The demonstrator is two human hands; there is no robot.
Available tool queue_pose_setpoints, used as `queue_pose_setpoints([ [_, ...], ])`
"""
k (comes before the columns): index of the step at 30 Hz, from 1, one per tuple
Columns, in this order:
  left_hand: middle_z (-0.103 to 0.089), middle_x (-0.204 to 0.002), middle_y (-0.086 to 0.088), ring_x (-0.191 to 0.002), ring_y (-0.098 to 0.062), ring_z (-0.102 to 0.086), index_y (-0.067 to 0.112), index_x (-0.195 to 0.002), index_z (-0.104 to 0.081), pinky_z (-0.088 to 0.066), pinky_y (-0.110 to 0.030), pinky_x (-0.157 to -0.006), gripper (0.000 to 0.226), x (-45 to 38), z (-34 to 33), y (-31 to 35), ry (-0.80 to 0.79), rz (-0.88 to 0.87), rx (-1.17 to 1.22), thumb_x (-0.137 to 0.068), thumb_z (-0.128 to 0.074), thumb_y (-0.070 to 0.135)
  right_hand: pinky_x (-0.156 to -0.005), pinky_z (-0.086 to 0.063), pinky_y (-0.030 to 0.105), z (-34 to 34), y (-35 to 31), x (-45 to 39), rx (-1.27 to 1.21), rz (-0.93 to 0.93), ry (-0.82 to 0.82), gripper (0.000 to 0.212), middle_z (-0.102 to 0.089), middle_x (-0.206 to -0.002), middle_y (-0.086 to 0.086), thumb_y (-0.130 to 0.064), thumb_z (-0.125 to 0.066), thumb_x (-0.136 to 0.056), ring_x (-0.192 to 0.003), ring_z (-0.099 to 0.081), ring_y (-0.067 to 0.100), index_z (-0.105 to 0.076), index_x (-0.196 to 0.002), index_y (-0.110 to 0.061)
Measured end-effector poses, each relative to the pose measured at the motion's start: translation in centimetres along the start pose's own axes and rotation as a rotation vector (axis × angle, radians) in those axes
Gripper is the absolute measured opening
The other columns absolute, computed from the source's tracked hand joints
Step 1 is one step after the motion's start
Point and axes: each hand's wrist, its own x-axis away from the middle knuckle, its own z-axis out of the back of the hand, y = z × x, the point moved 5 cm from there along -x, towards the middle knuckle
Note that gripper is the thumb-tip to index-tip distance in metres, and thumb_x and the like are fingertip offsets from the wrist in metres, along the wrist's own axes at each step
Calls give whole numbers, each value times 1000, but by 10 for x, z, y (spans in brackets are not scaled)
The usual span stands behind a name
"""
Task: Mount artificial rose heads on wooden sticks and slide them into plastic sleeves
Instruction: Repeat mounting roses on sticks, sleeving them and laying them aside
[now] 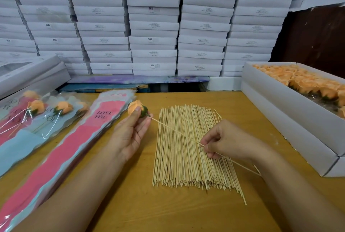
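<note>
An orange rose head [136,109] was pinched in the closed fingers of the left hand [130,133] above the bench [141,203]. A wooden stick [177,132], its far tip at the rose's green base, was gripped by the right hand [226,139] over the stick pile [192,149]. Empty sleeves [78,138] lay left.

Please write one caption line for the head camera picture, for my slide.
Left hand holds an orange rose head while right hand guides a wooden stick to its base.
</note>
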Motion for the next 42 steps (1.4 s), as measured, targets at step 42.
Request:
queue_pose_setpoints([
  [42, -77, -94, -21, -79, -19, -77, -4, -106, -68, -62, -23, -61, 28, 8, -2, 1, 72, -22, 51, -85, -71, 14, -52, -44, 12, -4, -11, -5, 176, 125, 301, 17, -68, -70, -9, -26, -81, -83, -63, -63, 3, -69, -71, -28],
])
